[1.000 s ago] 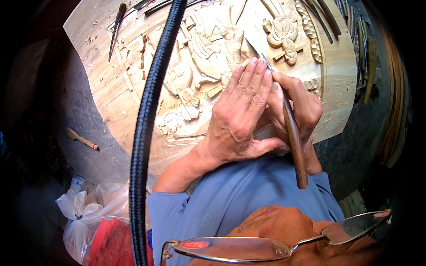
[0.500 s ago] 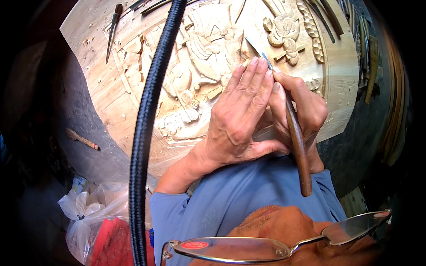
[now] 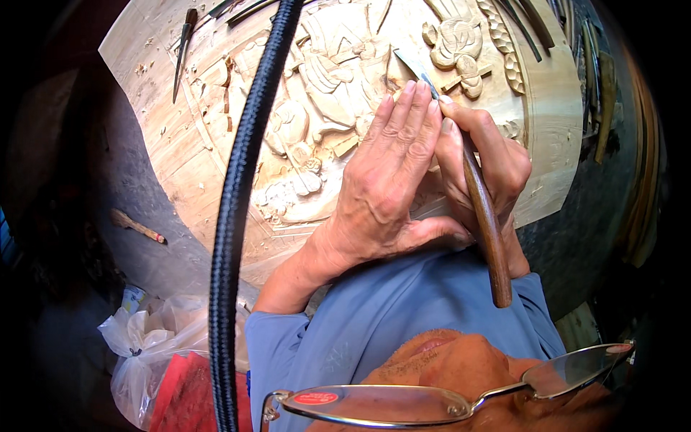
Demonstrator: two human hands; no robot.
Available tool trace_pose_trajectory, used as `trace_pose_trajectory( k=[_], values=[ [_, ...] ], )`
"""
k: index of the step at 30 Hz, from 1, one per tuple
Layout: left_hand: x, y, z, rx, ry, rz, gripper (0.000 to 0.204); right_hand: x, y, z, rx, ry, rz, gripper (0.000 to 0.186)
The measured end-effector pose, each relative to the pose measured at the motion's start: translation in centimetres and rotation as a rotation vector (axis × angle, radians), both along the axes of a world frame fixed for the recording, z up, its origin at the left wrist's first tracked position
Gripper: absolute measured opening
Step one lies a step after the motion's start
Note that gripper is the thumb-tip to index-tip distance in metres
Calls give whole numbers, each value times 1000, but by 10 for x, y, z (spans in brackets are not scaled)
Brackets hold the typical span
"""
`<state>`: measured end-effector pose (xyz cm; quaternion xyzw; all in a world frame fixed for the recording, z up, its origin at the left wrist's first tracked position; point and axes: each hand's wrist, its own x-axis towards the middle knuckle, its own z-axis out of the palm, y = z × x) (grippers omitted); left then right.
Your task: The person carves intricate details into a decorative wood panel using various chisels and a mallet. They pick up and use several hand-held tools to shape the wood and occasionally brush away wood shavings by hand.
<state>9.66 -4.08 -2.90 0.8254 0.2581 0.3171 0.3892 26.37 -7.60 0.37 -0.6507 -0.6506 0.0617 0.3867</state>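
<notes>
A pale wooden panel (image 3: 162,155) carved in relief with figures lies in front of me. My right hand (image 3: 489,155) is closed around the brown wooden handle of a carving chisel (image 3: 486,216), thumb and index finger near the blade. Its slanted metal blade points up and left, the tip against the carving beside a raised figure (image 3: 458,45). My left hand (image 3: 389,169) lies flat over the panel's lower part, fingers stretched together and fingertips next to the blade. Its thumb reaches toward the right hand. The carving under both hands is hidden.
A black braided cable (image 3: 245,173) crosses the view in front of the panel. A pointed tool (image 3: 183,54) lies at the panel's upper left. More tools (image 3: 592,72) lie beyond its right side. A wooden stick (image 3: 137,225) and a plastic bag (image 3: 147,338) are at left.
Both hands and the chisel sit slightly higher in the picture, partly from a small shift of the view. The blade tip has moved a little up and left. Both hands keep their hold.
</notes>
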Motion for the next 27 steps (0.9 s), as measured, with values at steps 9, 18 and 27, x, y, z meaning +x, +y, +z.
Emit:
trace_pose_trajectory(
  k=[9,18,27],
  values=[
    [8,9,-2,95,27,25,129,4,6,-5,-13,33,-58,12],
    [6,3,3,121,0,81,125,2,2,17,-65,-78,47,11],
    [6,6,-3,102,46,13,129,11,5,-3,-1,-57,93,21]
  ],
)
